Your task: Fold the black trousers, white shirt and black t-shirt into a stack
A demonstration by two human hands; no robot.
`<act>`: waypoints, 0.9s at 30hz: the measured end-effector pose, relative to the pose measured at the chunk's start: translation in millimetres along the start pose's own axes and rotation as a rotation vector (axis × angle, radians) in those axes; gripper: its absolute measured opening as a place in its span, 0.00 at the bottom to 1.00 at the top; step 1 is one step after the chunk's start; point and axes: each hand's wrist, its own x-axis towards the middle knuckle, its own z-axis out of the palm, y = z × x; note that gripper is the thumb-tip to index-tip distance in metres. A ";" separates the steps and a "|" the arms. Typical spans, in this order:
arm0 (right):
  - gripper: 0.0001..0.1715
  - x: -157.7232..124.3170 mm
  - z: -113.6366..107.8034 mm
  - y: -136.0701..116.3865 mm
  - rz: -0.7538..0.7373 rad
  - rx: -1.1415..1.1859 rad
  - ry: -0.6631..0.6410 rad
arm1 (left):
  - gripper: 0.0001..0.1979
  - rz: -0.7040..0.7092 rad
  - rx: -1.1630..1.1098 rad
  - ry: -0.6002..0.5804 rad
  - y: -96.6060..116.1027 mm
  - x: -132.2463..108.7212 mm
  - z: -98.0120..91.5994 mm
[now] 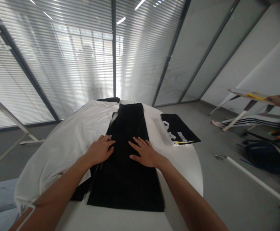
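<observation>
A long black garment (127,179) lies folded lengthwise down the middle of a round white table (190,166). My left hand (100,148) rests on its left edge with the fingers stretched flat. My right hand (144,152) lies flat on the black cloth a little to the right, fingers spread. Neither hand holds anything. A white garment (67,141) is spread over the left part of the table, partly under the black one.
A folded black item with white and yellow print (178,131) sits at the table's right edge. On the floor to the right are a white pole (255,179), a dark bag (265,155) and a striped garment (253,122). Glass walls with blinds stand behind.
</observation>
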 end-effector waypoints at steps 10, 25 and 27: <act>0.37 -2.2 -8.9 -3.7 -0.025 0.007 0.092 | 0.21 0.073 -0.045 0.035 0.3 3.0 3.7; 0.39 -3.3 -9.1 -3.6 -0.039 0.003 0.053 | 0.21 0.069 0.094 0.082 4.2 2.0 3.3; 0.39 0.5 -2.5 -4.0 -0.026 -0.004 0.084 | 0.23 0.088 0.085 0.077 -0.8 2.2 11.0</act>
